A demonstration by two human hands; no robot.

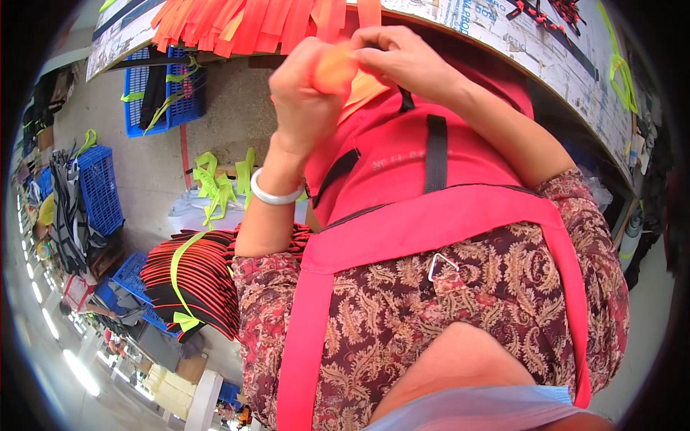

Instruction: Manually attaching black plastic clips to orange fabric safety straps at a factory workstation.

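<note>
My left hand point(305, 90), with a white bangle on its wrist, is closed round a bunched bright orange fabric strip point(334, 70). Right beside it, the thumb and fingers of my right hand point(402, 61) pinch together near the strip's upper end; exactly what they grip is too small to make out. More orange fabric point(365, 93) hangs below both hands, over my red apron point(402, 172) with its black straps. Just beyond my hands, several orange-red strips point(230, 25) lie in a row and droop over the table edge.
The worktable point(503, 54) curves along the top, with black-and-red pieces point(543, 25) on its right part. Blue crates point(100, 188) stand at the left. A tied stack of black-and-red pieces point(190, 280) sits by my left elbow, near yellow-green ties point(215, 187).
</note>
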